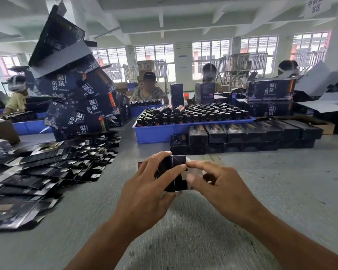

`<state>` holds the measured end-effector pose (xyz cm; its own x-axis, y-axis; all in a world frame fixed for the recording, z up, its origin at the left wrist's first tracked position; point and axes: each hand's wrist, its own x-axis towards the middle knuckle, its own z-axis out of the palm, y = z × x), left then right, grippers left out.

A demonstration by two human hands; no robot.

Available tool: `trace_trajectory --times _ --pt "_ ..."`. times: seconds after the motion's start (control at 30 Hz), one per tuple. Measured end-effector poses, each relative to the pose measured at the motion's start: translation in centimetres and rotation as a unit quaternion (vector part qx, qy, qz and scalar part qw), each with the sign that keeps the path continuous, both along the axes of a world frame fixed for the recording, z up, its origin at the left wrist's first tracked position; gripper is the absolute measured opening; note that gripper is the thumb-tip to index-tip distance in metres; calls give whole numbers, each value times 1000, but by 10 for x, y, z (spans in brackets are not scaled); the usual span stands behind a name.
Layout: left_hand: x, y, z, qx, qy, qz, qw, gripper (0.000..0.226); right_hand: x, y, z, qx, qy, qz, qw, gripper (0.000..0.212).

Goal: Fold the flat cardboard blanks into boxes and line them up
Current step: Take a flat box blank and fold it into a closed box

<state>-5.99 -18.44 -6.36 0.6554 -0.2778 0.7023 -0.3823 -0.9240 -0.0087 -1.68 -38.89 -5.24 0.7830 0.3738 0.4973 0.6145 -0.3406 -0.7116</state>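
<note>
A small black cardboard box (177, 173) is held above the grey table (281, 182), its end facing me. My left hand (144, 193) grips it from the left, fingers curled over its top and thumb under it. My right hand (219, 184) pinches a white end flap at the box's right side. A fanned pile of flat black blanks (53, 168) lies on the table to the left. Finished black boxes (242, 137) stand lined up in stacked rows behind my hands.
A blue tray (164, 131) full of dark bottles sits behind the box rows. A leaning tower of large dark printed cartons (80, 90) rises at the left. More cartons (269, 100) stand at the right. Several people sit across the table.
</note>
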Motion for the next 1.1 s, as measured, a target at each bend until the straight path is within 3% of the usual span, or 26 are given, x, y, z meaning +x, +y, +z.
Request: trace_trajectory --times 0.13,0.33,0.53,0.63,0.9,1.1 --pt "0 3 -1 -11 4 3 1000 61 1 -4 0 -29 40 62 997 79" --pt "0 4 0 -19 4 6 1000 64 1 -5 4 -36 49 85 995 94" --pt "1 1 0 -19 2 -11 1000 58 -2 -1 0 10 16 13 1000 55" --pt "1 -1 1 -14 -8 -20 1000 54 -3 1 -2 37 2 -11 999 46" --pt "1 0 2 47 -31 3 998 48 -5 5 -4 17 -44 -28 999 50" --pt "2 4 2 29 -39 16 999 50 -3 1 -1 58 26 29 998 66"
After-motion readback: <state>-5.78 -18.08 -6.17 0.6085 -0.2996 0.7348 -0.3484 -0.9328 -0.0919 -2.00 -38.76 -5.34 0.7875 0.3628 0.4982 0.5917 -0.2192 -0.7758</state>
